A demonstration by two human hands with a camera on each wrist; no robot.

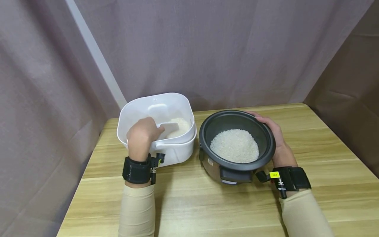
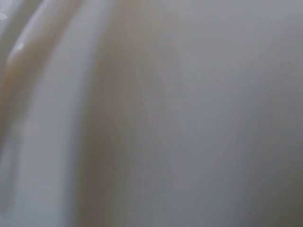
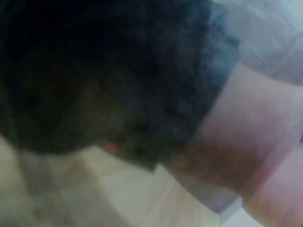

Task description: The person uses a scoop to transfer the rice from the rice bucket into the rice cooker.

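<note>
Here we recorded a white scoop, held by its handle in the curled fingers of our left hand, its blade lying inside the white bin and resting over the small heap of rice at the bin's right inner side. The scoop reached out to the right of the hand, toward the bin's middle, while the hand itself sat over the bin's near left rim.

Next, the rice cooker pot, dark inside, stood just beside the bin on its right, the two nearly touching. It held a broad mound of white rice.

Our right hand lay against the pot's far right rim, fingers curved around the edge and gripping it.

Both vessels stood on a light wooden table. Black wrist straps sat on both forearms, above beige sleeves. Grey-brown curtain hung behind and at both sides.

The left wrist view showed only blurred white plastic; the right wrist view showed a blurred dark mass beside skin, too soft for us to read further.
</note>
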